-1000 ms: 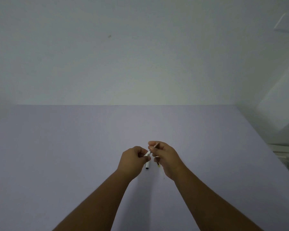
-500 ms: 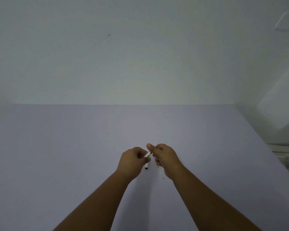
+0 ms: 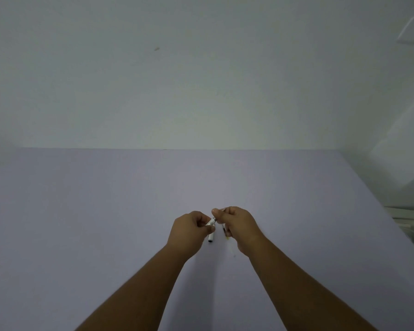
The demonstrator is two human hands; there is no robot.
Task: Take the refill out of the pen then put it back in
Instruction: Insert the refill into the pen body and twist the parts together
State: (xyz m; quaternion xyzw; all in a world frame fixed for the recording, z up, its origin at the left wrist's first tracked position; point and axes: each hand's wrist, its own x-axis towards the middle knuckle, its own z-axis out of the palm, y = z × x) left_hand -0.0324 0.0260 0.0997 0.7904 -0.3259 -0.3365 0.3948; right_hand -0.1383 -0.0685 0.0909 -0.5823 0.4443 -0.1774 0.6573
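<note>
A pale lavender table (image 3: pixel 105 223) carries everything here, a plain matte surface that fills the lower half of the head view. Its far edge runs straight along the foot of a whitish wall (image 3: pixel 201 80), and its right edge slants down and away toward the lower right corner. The top shows no pattern, only softer, darker shading toward the near side. Whether anything lies directly on the table is hard to tell: a tiny dark speck (image 3: pixel 234 256) sits on it near the middle, well short of the far edge, and too small to name. Nothing else can be made out resting flat on the table.
</note>
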